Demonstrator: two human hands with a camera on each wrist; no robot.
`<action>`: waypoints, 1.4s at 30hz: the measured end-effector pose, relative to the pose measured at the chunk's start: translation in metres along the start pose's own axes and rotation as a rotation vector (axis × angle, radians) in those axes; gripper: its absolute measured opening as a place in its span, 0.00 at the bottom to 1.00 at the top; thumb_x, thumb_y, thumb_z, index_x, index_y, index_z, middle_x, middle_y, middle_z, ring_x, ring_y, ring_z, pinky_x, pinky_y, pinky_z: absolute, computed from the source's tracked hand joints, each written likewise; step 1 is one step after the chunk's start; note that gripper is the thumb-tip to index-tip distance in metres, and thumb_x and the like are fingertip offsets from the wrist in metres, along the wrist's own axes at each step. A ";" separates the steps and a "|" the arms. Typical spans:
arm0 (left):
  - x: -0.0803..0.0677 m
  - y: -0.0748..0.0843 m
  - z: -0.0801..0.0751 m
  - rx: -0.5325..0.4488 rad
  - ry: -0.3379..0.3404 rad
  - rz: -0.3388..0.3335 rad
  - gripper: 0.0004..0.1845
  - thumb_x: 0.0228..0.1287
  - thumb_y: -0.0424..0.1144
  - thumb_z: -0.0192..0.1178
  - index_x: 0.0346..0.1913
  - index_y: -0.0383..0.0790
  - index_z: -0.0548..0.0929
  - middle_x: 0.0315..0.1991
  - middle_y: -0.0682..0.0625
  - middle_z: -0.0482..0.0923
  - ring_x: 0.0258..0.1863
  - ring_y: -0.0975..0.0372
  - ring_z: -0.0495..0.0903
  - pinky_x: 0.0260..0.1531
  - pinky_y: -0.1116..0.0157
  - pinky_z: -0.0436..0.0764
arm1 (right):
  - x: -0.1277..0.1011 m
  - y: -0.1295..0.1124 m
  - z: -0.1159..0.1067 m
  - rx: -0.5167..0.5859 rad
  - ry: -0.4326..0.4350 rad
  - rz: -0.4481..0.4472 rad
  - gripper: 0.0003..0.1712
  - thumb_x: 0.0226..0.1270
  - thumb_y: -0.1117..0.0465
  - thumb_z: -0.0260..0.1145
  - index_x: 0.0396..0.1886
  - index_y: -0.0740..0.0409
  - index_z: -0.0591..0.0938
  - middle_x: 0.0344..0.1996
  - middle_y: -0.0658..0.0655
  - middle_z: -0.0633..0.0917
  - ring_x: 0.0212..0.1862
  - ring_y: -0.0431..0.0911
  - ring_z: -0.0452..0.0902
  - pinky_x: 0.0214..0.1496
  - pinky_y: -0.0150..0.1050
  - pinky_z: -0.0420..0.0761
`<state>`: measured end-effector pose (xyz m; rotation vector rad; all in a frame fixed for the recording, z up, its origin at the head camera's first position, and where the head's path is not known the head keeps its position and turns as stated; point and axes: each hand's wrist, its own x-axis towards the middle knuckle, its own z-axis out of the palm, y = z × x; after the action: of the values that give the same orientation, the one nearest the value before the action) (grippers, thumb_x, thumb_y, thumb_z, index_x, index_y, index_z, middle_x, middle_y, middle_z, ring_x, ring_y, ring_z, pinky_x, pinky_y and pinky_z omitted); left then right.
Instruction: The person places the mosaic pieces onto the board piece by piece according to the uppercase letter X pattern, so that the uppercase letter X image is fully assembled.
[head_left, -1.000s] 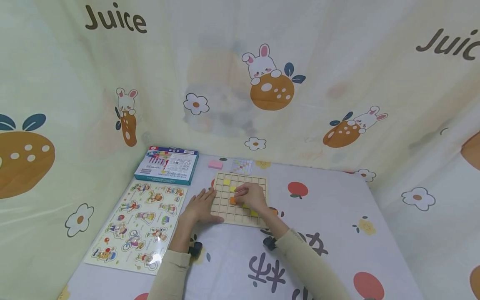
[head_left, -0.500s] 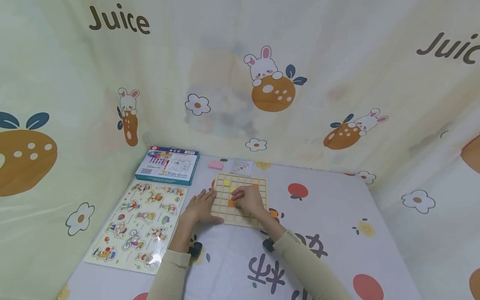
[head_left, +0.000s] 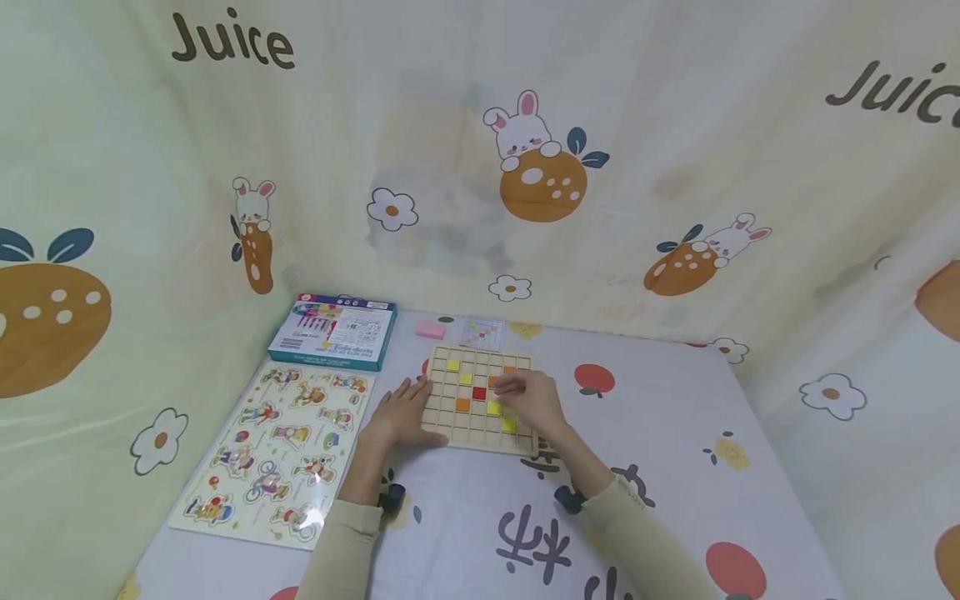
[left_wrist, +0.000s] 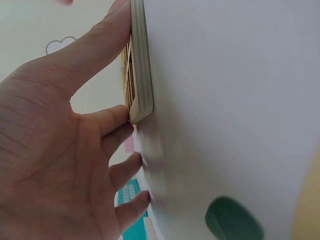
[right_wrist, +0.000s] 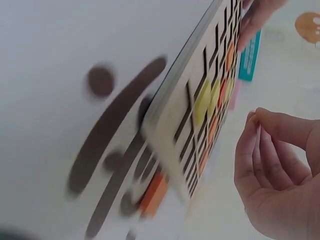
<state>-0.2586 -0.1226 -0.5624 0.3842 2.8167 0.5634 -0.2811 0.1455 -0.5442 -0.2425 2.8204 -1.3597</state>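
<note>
A wooden grid board (head_left: 457, 427) lies on the tablecloth with coloured square tiles in some cells. A red tile (head_left: 479, 393) sits mid-board, with yellow tiles running diagonally on both sides of it. To its lower left lies an orange tile (head_left: 462, 405). My left hand (head_left: 402, 417) rests at the board's left edge, fingers spread, thumb along the near side. My right hand (head_left: 531, 402) is over the board's right part, hiding some cells. In the right wrist view its thumb and forefinger tips (right_wrist: 256, 114) meet, nothing visible between them.
An orange block (right_wrist: 154, 195) lies beside the board's right edge. Behind the board are a pink block (head_left: 431, 330) and a printed pattern card (head_left: 483, 333). At left lie a flat box (head_left: 333, 332) and a picture puzzle board (head_left: 273, 454). Patterned curtains hang behind.
My right hand has let go of the orange tile, now flat in its cell, and moved right, uncovering the red tile. The left hand has stayed at the board's edge.
</note>
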 end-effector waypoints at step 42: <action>-0.001 0.001 0.000 0.005 -0.010 -0.002 0.61 0.56 0.65 0.74 0.83 0.37 0.56 0.84 0.42 0.52 0.83 0.44 0.47 0.80 0.40 0.51 | -0.014 0.045 -0.058 -0.163 -0.075 0.151 0.17 0.60 0.67 0.75 0.51 0.56 0.89 0.36 0.54 0.88 0.34 0.48 0.82 0.30 0.37 0.81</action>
<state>-0.2572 -0.1225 -0.5620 0.3845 2.8090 0.5522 -0.2770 0.2202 -0.5433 -0.0758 2.8236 -1.0709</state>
